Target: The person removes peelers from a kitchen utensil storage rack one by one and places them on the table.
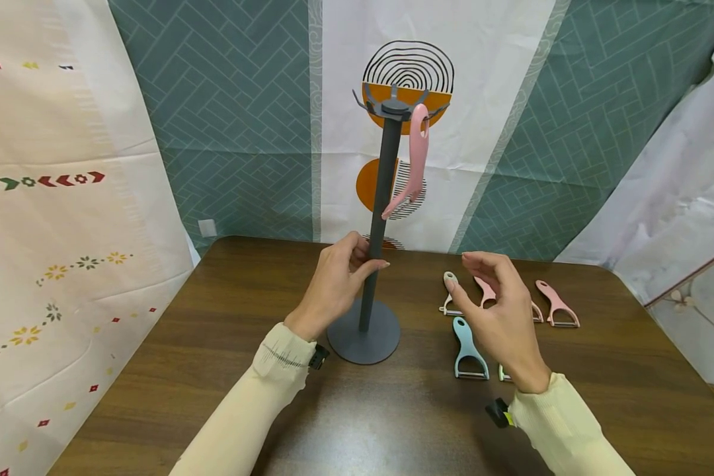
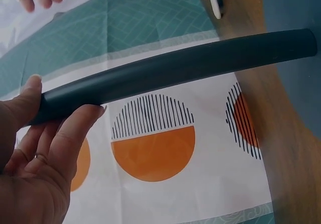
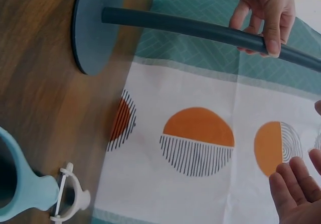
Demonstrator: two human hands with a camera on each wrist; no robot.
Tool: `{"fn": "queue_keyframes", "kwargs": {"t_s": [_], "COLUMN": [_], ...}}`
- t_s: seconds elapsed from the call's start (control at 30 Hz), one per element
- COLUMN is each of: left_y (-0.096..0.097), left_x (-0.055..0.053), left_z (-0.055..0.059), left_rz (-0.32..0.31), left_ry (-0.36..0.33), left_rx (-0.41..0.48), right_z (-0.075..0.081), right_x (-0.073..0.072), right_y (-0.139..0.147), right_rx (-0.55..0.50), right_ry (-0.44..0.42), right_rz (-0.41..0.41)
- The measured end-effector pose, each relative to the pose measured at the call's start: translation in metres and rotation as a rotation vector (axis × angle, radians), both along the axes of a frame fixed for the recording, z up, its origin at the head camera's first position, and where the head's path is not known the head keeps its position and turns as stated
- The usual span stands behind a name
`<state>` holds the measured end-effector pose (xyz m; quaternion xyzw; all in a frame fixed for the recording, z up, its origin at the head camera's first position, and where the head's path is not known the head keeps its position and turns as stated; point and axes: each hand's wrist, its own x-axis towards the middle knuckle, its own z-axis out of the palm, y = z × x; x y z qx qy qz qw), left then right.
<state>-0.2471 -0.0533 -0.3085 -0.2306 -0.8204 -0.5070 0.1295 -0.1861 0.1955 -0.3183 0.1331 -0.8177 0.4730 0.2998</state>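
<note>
My left hand (image 1: 337, 281) grips the dark grey pole (image 1: 385, 172) of an upright stand, thumb on one side and fingers on the other. From one of the hooks at its top hangs a pink peeler (image 1: 418, 155), blade end down. My right hand (image 1: 502, 311) is held in the air right of the pole, fingers loosely bent and nothing in them. Below and around it lie a blue peeler (image 1: 465, 340), a white peeler (image 1: 448, 299), several pink peelers (image 1: 550, 295) and a green peeler (image 1: 502, 374), partly hidden by the hand.
The stand's round base (image 1: 365, 347) rests on the brown wooden table (image 1: 214, 344). Patterned curtains (image 1: 244, 132) hang behind the table, and more cloth (image 1: 65, 231) drapes its left side. A small white piece (image 1: 207, 228) shows low on the back cloth.
</note>
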Motion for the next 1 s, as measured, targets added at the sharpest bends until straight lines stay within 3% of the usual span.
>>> {"fn": "queue_keyframes", "kwargs": {"t_s": [0.6,1.0], "left_y": [-0.003,-0.005], "left_x": [0.002,0.003], "left_z": [0.003,0.005], "left_rz": [-0.026,-0.028], "left_ry": [-0.021,-0.038], "left_rx": [-0.022,-0.039], "right_z": [0.019,0.025], "right_x": [-0.001,-0.006], "right_y": [-0.018,-0.026], "right_rx": [-0.057,-0.039], "right_ry": [-0.056,0.020], "right_rz": [0.048,0.088]}}
